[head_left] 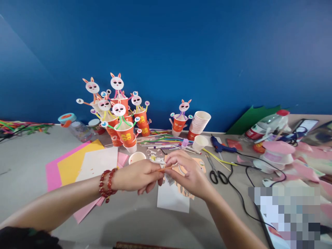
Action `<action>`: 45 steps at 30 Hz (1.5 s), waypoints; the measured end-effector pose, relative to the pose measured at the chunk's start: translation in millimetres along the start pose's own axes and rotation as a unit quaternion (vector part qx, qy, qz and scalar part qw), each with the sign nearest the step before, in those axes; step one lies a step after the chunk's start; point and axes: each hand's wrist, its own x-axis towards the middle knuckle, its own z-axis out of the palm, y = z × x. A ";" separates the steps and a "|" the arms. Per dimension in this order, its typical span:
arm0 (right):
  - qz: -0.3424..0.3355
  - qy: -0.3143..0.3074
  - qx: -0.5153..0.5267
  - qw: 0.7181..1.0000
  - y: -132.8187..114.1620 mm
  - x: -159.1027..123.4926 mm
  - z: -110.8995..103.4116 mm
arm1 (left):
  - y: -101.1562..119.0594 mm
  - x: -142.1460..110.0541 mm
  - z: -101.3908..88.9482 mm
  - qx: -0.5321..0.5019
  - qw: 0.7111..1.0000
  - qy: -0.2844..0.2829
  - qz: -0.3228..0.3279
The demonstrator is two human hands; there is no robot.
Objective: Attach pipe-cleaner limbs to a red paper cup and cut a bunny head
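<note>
Above the middle of the table, my left hand (137,174), with a red bead bracelet (107,183) on its wrist, pinches a thin orange pipe cleaner (163,169). The fingertips of my right hand (188,173) close on the same piece from the other side, partly hiding it. Below the hands lie a white sheet (172,200) and an orange paper piece with dark markings (186,192). Near my left wrist stands a white-lined paper cup (137,158). To the right of my right hand rest scissors (216,173) with black handles.
Red paper cups with rabbit figures (126,135) stand at the back left, beside coloured sheets (100,160). Farther right are a cup stack (199,122), a blue glue gun (220,145) with its black cable, a bottle (269,126) and pink paper pieces (306,166). Several markers (166,141) lie behind my hands.
</note>
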 end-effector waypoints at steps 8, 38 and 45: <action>0.102 0.078 0.227 0.966 14.7 -7.7 5.6 | -13.8 8.9 -1.5 -0.131 0.990 -0.053 0.008; 0.103 -0.023 0.000 0.994 19.5 -8.6 1.8 | -32.4 22.8 13.9 -0.226 0.972 -0.062 0.008; 0.091 -0.037 0.033 0.995 21.7 -7.6 -0.2 | -33.0 22.9 13.0 -0.233 0.970 -0.066 0.004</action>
